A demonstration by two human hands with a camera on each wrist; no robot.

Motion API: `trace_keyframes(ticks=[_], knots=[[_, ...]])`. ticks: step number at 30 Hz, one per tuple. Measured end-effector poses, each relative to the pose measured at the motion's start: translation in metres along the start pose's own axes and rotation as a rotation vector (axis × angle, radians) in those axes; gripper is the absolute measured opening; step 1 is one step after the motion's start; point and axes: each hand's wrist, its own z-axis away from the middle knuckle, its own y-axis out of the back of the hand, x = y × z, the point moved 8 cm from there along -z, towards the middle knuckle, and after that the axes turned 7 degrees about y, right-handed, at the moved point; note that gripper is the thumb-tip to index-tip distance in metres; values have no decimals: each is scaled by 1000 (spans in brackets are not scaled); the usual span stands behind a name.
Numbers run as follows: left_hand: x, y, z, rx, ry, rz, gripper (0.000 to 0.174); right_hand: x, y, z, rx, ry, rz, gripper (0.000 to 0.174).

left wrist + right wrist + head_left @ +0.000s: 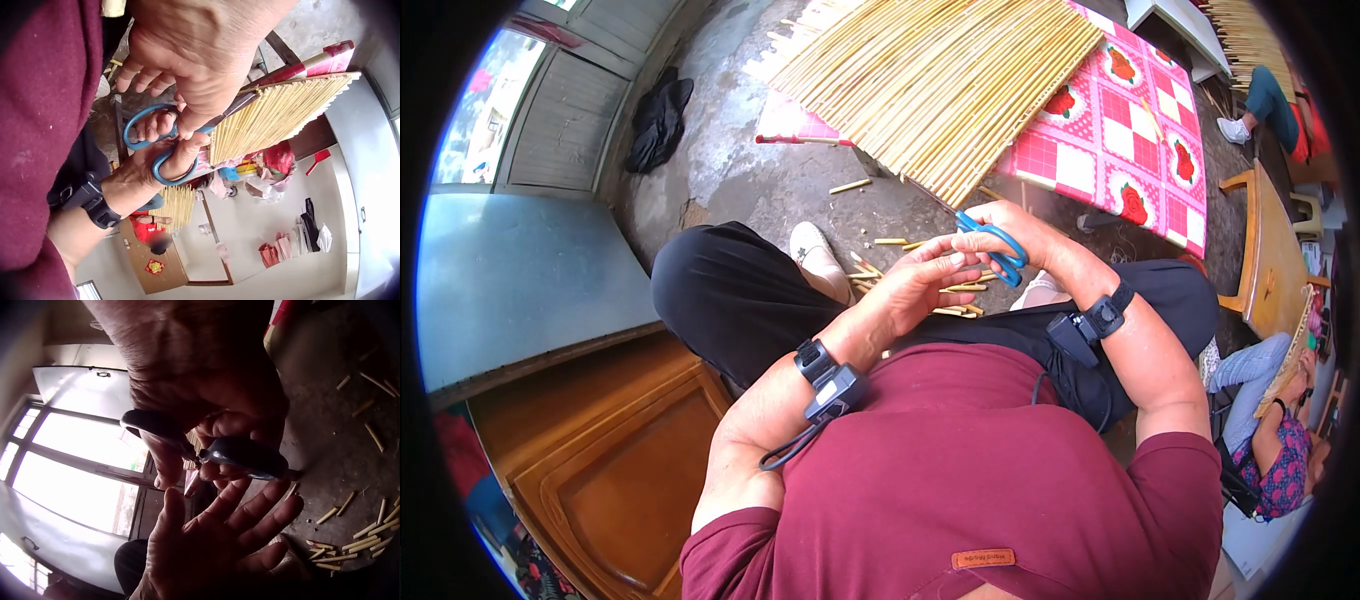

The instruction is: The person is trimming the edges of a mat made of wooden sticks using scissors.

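My right hand (pixel 1012 228) grips a pair of blue-handled scissors (pixel 1000 255), fingers through the loops (pixel 145 128), just above my lap. The blades are hidden behind the hands. My left hand (pixel 925 280) lies right beside it, fingers straight and spread, their tips touching the right hand at the scissors. In the right wrist view the left palm (pixel 215 550) faces up under the scissors handle (pixel 247 456). A mat of pale bamboo sticks (pixel 940 80) lies ahead of my knees, its near edge close to the scissors.
Short cut stick pieces (pixel 960 292) litter the concrete floor between my feet. The mat rests on a table with a pink flowered cloth (pixel 1145 125). A wooden cabinet (pixel 600 450) stands at my left, a wooden chair (pixel 1270 250) and a seated person (pixel 1280 440) at my right.
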Motion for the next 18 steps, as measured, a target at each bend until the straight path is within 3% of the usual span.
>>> trace_keyframes(ticks=[18], knots=[[-3,-1,-2,2,32,-6,57,-18,7,0,32,-50,212,42]])
